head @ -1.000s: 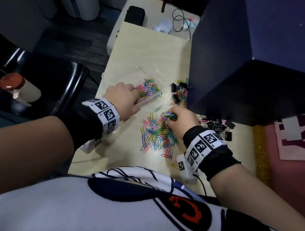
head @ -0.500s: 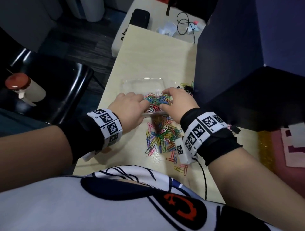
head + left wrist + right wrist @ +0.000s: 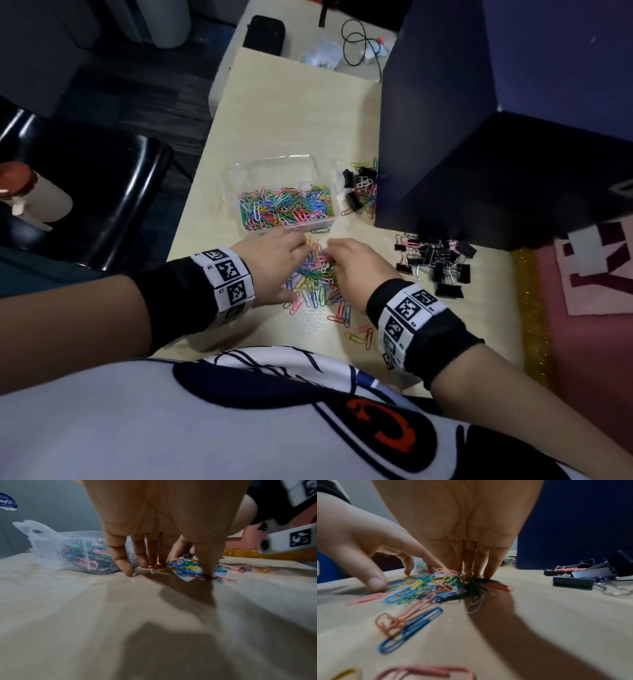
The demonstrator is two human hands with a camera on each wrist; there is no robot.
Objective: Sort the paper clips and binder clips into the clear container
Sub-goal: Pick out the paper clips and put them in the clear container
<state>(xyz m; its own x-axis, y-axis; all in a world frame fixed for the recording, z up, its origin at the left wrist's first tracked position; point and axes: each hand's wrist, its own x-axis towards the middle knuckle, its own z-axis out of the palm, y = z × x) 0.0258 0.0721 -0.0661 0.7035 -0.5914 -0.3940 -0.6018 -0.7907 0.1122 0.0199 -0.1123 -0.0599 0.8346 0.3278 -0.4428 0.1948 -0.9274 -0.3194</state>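
Left hand (image 3: 274,265), right hand (image 3: 354,265): fingers extended, fingertips raking loose paper clips (image 3: 313,284) on table (image 3: 291,120); nothing gripped. Clear container (image 3: 284,195): just beyond, part-filled. Binder clips (image 3: 435,263): right, unsorted. Risk: tangled clips spilling during scoop.

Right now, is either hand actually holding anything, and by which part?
Nothing is lifted. The left hand and right hand press their fingertips down on the loose paper clips, apparently gathering them.
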